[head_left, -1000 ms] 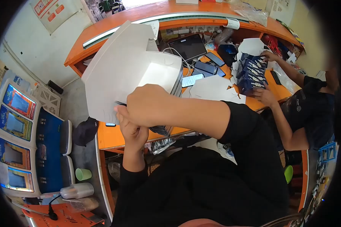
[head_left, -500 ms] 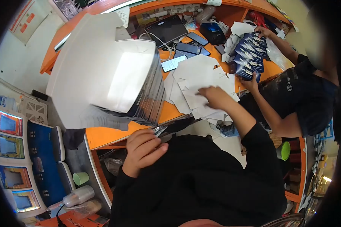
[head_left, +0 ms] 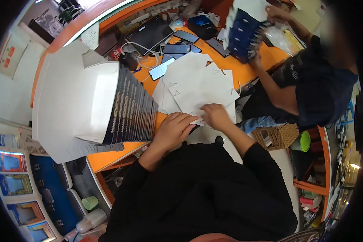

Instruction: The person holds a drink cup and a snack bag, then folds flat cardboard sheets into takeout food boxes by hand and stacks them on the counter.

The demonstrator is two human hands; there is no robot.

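Observation:
Flat white die-cut cardboard blanks (head_left: 201, 80) lie in a loose pile on the orange counter. My left hand (head_left: 174, 130) is at the pile's front edge, fingers drawn together and pointing right; what lies under its fingertips is hidden. Close beside it, my right hand (head_left: 218, 117) has bent fingers gripping the front edge of the top blank. A tall nested stack of folded cartons (head_left: 135, 105), white inside and dark with lettering outside, stands to my left.
Another person's hand (head_left: 254, 60) holds a bundle of dark blue printed cartons (head_left: 246, 34) at the right. Several phones (head_left: 162, 69), cables and a black tablet-like device (head_left: 151, 35) lie behind the blanks. A wicker basket (head_left: 284, 136) stands low at the right.
My left hand has moved right and up to the blanks' edge; the small shiny object it held is out of sight. My right hand has drawn back to that edge. The co-worker has lifted the blue cartons.

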